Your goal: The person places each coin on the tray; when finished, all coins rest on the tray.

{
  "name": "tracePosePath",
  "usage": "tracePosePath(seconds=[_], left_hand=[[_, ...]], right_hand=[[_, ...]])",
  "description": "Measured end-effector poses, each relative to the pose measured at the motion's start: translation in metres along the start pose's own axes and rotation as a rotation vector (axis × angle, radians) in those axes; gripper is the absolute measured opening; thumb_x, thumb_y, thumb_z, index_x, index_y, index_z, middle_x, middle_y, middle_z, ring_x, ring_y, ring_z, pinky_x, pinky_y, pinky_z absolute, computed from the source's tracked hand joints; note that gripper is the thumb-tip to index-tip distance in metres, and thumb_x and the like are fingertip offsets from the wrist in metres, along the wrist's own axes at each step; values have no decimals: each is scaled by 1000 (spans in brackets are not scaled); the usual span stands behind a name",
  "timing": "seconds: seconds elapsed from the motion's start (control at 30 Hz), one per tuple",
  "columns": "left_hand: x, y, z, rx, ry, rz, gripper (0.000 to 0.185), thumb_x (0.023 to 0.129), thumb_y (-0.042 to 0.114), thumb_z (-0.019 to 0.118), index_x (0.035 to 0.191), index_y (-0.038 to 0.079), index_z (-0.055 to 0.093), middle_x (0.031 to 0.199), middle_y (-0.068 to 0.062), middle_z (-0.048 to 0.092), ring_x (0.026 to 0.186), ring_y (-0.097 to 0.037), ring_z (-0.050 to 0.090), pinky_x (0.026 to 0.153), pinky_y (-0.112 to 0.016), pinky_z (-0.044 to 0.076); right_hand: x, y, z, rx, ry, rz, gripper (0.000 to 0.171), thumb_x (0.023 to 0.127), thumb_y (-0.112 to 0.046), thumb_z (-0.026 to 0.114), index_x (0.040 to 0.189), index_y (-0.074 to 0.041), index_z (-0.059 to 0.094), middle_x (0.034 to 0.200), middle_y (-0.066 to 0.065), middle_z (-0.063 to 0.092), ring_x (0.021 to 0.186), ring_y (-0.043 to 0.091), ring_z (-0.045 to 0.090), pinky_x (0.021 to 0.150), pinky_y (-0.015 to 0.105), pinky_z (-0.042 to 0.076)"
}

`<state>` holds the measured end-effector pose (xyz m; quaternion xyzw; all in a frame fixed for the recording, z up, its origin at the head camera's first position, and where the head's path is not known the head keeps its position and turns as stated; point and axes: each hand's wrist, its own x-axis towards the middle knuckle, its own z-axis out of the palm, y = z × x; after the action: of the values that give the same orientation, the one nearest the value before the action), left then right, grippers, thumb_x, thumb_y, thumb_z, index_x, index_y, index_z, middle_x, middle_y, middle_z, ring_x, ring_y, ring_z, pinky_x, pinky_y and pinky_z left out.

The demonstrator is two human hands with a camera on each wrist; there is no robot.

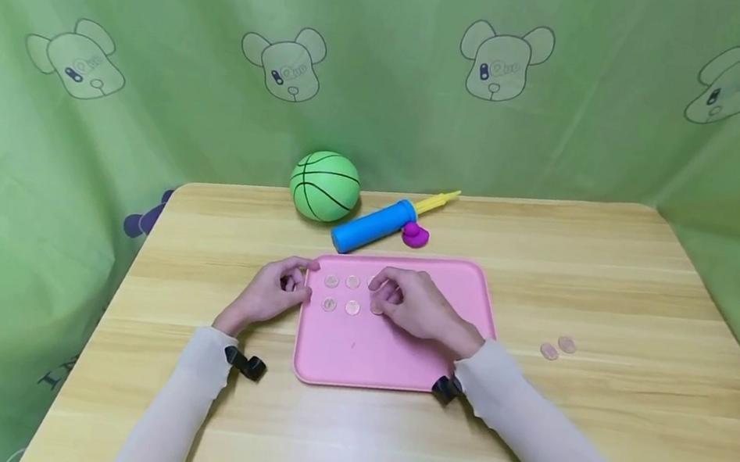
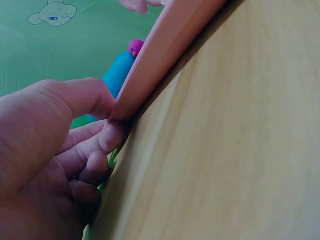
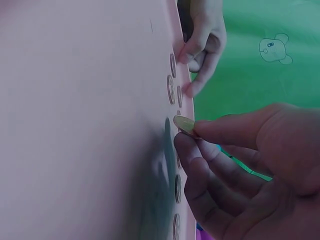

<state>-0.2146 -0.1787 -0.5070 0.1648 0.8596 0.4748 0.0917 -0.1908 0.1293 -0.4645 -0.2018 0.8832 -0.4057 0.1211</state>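
Note:
A pink tray [image 1: 352, 359] lies on the wooden table. My left hand [image 1: 271, 290] is at its left edge, thumb and a fingertip pinching the rim [image 2: 142, 75] in the left wrist view. Over the tray, my right hand [image 1: 419, 305] pinches a coin [image 3: 184, 125] between thumb and fingertip, tilted and just above the surface. Several coins lie flat in two rows near the tray's far left, among them one coin [image 1: 331, 281] in the far row and another coin [image 1: 352, 307] in the near row. My right hand partly hides the coins under it.
Two more coins [image 1: 558, 347] lie on the table [image 1: 597, 436] to the right of the tray. Behind it are a green ball [image 1: 325, 186], a blue pump [image 1: 374, 226] with a yellow end and a small purple toy duck [image 1: 415, 235]. A green curtain [image 1: 384, 130] hangs around the table.

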Motion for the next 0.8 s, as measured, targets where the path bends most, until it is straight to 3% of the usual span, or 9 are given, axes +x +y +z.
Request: tracePosePath(seconds=[0.43,0.8], left_hand=[[-2,0,1,-9,0,4,49,95,3,74,144,6,67,91,-6,66,77,-16,53,70,-23,44],[0,1,-1,-13,-1,-2,49,95,3,75,144,5,67,90,-3,65,78,-16,54,70,-23,45]], right_hand=[[7,-7,5,-73,-5,27,22,97,2,68,116,-7,75,97,5,76,89,15,69,86,34,60],[-5,-18,-17,-60,48,51,20,101,-6,73,121,-3,74,102,7,76,94,20,69,88,36,60]])
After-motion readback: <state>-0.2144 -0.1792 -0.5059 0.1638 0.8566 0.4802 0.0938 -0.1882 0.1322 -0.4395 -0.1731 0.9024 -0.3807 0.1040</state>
